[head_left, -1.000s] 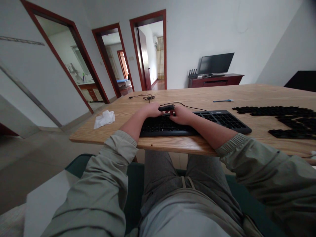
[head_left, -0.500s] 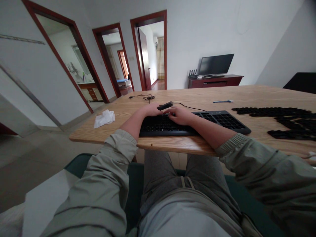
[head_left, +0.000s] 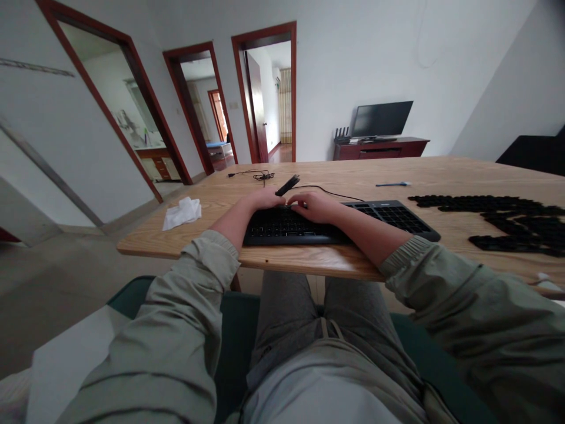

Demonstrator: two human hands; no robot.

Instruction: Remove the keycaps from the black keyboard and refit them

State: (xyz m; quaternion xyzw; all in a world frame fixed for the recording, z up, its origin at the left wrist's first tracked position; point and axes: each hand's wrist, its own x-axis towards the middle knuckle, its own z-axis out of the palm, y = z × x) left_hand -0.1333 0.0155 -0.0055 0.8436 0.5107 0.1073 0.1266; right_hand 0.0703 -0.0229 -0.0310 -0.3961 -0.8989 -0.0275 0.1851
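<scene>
A black keyboard [head_left: 300, 238] lies along the near edge of the wooden table, with many keycaps off and bare square sockets at its right end. Over its upper left part, my left hand [head_left: 263, 199] is closed around a short black brush-like tool [head_left: 288, 185], whose far end slants up to the right. My right hand [head_left: 314, 206] rests on the keyboard just to the right, fingers curled and tips pressed together beside my left fingers. What sits between those tips is too small to make out. Several loose black keycaps [head_left: 477, 203] lie in rows at the right.
A crumpled white tissue [head_left: 182, 213] lies at the left of the table [head_left: 212, 259]. Behind the hands is a coiled black cable [head_left: 263, 175]. A thin blue stick-like brush [head_left: 392, 184] lies further right. A television [head_left: 382, 119] stands against the far wall.
The black brush-like tool in my left hand has tipped more upright. My right hand's fingers have curled in more. The whole view has shifted slightly.
</scene>
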